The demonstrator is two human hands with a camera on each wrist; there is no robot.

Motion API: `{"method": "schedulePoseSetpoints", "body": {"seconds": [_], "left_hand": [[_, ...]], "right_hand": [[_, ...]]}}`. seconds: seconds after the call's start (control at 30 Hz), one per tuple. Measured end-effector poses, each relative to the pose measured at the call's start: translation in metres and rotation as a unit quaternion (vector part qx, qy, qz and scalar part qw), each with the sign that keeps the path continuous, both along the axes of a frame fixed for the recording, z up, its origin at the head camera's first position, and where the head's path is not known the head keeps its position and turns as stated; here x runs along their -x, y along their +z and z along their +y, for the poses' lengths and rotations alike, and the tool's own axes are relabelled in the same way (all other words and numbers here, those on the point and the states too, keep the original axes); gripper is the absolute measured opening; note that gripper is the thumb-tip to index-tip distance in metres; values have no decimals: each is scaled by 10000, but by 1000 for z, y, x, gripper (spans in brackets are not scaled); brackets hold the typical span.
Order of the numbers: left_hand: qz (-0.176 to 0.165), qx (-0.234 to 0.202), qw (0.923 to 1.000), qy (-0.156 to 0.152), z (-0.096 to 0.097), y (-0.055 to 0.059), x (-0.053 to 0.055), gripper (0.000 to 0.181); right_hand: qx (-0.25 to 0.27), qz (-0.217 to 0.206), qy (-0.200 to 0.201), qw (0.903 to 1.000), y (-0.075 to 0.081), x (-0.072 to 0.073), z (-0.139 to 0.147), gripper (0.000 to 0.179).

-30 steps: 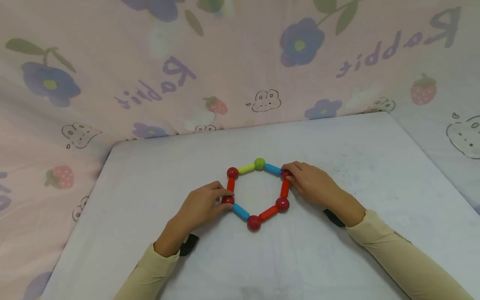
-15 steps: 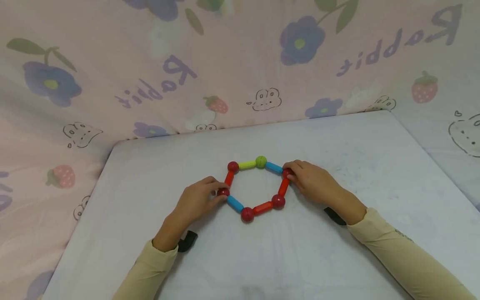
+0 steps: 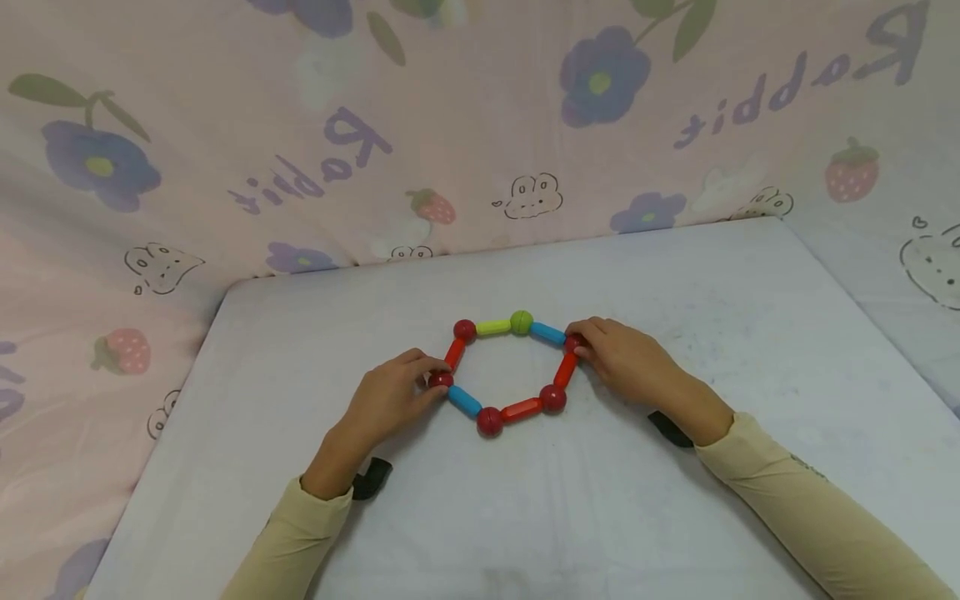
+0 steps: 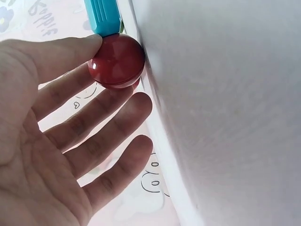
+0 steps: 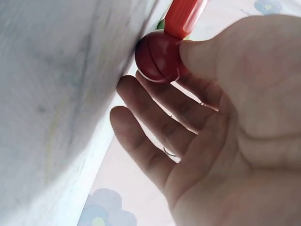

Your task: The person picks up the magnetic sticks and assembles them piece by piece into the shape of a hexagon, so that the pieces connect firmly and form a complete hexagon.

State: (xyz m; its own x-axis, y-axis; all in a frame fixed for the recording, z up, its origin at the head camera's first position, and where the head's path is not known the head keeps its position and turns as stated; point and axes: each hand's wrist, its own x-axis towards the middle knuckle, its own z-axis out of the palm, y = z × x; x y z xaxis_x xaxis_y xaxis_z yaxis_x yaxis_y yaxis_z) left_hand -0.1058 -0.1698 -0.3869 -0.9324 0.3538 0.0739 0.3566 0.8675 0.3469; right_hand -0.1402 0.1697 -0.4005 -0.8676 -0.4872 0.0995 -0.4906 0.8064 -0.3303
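A six-sided ring of coloured rods and balls lies flat on the white table. In the head view its left corner is a red ball (image 3: 441, 381), which my left hand (image 3: 390, 396) pinches between thumb and fingers. At the right corner, my right hand (image 3: 626, 362) pinches another red ball (image 5: 160, 56). A green ball (image 3: 522, 322) forms the far corner, between a yellow-green rod (image 3: 493, 327) and a blue rod (image 3: 548, 333). Nearest me are a red ball (image 3: 490, 422) and a red rod (image 3: 522, 409). A second blue rod (image 4: 103, 16) joins the ball in my left hand.
The white table (image 3: 600, 517) stretches around the ring on all sides. Behind it hangs a pink cloth (image 3: 450, 108) printed with flowers, strawberries and rabbits. A dark strap piece (image 3: 372, 479) shows under my left wrist, another (image 3: 670, 429) under my right.
My left hand has shifted left and away from me with its ball. The ring's near side has moved left and farther off, stretching the ring wider. My right hand has barely moved.
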Motion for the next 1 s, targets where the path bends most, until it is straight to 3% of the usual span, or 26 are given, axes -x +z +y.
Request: {"method": "schedulePoseSetpoints", "body": {"seconds": [0.4,1.0], "left_hand": [[194,68,9998,44,-3,-3,1,32],[-132,277,9995,72,-13,3,5,33]], "right_hand": [[-97,95,38,9999,-3,1,1,29],[-190,63,-109,9997,-1,-1,0,29]]}}
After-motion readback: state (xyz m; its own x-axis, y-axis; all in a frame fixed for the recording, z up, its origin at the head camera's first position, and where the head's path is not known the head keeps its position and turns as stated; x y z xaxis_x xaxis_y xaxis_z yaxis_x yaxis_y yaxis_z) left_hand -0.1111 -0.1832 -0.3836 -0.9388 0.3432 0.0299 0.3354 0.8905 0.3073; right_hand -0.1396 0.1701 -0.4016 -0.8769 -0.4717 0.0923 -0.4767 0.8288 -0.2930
